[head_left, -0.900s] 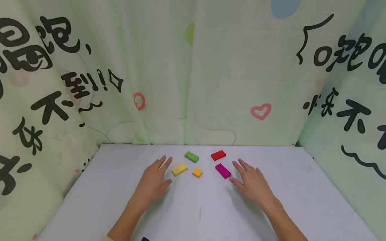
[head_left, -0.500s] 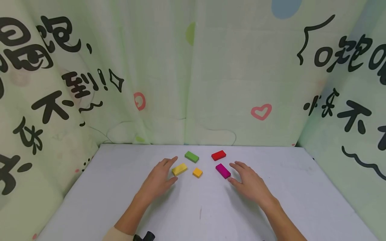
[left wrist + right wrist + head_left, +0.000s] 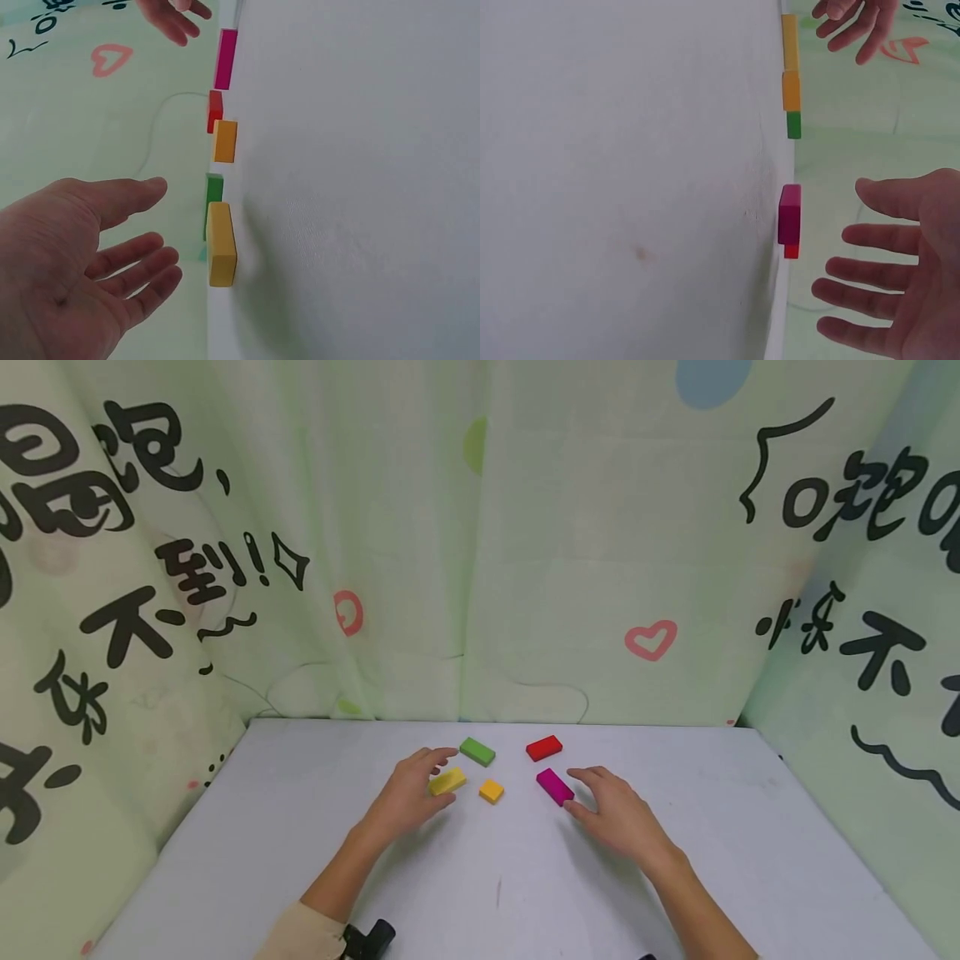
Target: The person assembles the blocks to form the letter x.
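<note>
Yellow block (image 3: 450, 781) — left hand (image 3: 408, 789) beside it, right hand (image 3: 615, 810) well to its right, both empty, thumbs spread from fingers — is probably best pinched across its long sides.

Large black handwritten-style Chinese characters run across the pale green curtain (image 3: 555, 527). On its left side, 不 ("not") (image 3: 123, 618) reads clearly; above it stands 到 ("arrive") (image 3: 193, 575), then an exclamation mark (image 3: 255, 553) and an outlined four-pointed star (image 3: 291, 560). Higher up is a comma (image 3: 223, 482). On the right side, a second 不 (image 3: 883, 643) can be read, above a black wavy line (image 3: 900, 766). A red outlined heart (image 3: 651, 632) is printed between the two sides. Other characters (slanted, folded or cut off by the edge) are hard to make out. In both wrist views, the lettering is too small and tilted to read.
</note>
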`<control>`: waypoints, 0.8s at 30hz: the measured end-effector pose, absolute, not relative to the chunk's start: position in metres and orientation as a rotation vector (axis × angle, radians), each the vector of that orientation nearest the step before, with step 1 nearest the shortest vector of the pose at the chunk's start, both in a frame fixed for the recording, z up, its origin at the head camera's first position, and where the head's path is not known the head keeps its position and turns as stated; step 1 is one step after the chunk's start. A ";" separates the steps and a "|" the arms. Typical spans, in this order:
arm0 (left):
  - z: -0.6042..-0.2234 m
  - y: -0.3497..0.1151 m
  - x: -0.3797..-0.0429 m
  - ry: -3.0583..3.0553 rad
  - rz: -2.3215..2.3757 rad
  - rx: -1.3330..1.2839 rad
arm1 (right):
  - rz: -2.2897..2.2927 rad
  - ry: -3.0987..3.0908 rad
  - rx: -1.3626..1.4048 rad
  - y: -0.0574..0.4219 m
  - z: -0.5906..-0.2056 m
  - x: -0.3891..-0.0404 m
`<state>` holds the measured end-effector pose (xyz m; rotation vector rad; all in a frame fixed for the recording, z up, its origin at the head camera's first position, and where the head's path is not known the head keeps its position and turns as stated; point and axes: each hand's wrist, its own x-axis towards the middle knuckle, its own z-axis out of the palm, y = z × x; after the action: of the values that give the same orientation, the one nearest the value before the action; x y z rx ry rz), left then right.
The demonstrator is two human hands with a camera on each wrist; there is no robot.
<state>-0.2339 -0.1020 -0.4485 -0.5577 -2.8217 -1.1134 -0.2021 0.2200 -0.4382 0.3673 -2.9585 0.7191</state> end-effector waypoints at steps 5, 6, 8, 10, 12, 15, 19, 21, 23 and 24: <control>-0.448 -0.093 -0.239 -2.835 -1.151 -0.589 | 0.740 -2.959 0.369 0.218 -0.439 -0.205; -0.448 -0.092 -0.240 -2.840 -1.163 -0.597 | 0.743 -2.958 0.365 0.218 -0.439 -0.205; -0.448 -0.090 -0.242 -2.844 -1.188 -0.610 | 0.745 -2.955 0.368 0.217 -0.439 -0.205; -0.448 -0.087 -0.243 -2.850 -1.211 -0.627 | 0.751 -2.956 0.363 0.217 -0.439 -0.206; -0.448 -0.085 -0.245 -2.861 -1.216 -0.643 | 0.755 -2.957 0.362 0.217 -0.439 -0.206; -0.448 -0.081 -0.249 -2.866 -1.213 -0.681 | 0.763 -2.962 0.356 0.218 -0.438 -0.207; -0.450 -0.076 -0.252 -2.876 -1.219 -0.706 | 0.774 -2.967 0.351 0.217 -0.438 -0.207; -0.451 -0.074 -0.253 -2.883 -1.225 -0.708 | 0.779 -2.967 0.352 0.217 -0.437 -0.207; -0.452 -0.072 -0.254 -2.893 -1.239 -0.704 | 0.784 -2.967 0.352 0.217 -0.437 -0.207; -0.452 -0.071 -0.255 -2.895 -1.240 -0.704 | 0.783 -2.967 0.352 0.217 -0.437 -0.207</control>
<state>-0.2546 -0.0711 -0.4521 -0.7042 -2.8948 -1.2396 -0.2066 0.2175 -0.4366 0.3519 -2.9672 0.7835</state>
